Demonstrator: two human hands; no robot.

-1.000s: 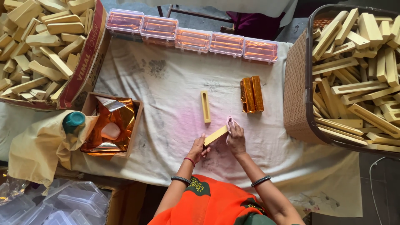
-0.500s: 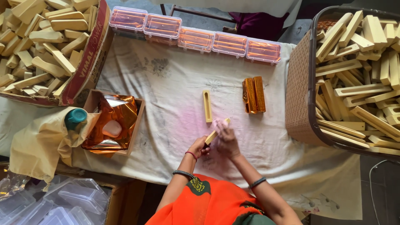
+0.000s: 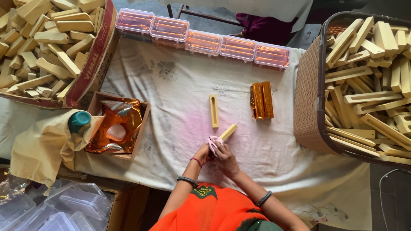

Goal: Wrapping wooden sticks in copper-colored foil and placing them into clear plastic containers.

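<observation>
My left hand (image 3: pixel 203 152) grips a pink cloth (image 3: pixel 213 142) | my right hand (image 3: pixel 225 157) holds one end of the yellow block (image 3: pixel 228 131) (tilted, far end just above the worktop (image 3: pixel 180 85)) | slotted yellow block (image 3: pixel 213 111) lies just beyond | gold-wrapped bars (image 3: pixel 261 100) near, to the right.

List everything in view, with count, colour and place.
cloth: one, white, covering the table
block: one, pale yellow, in the hands
pink cloth: one, against the block's near end
slotted block: one, pale yellow, mid-table
wrapped bars: two, gold foil, right of centre
clear boxes: five, holding orange foil, far edge
carton: one, full of yellow blocks, far left
basket: one, brown, full of blocks, right
tray: one, holding gold foil, left
teal cap: one, beside the tray
left hand: holding the block
right hand: on the pink cloth
</observation>
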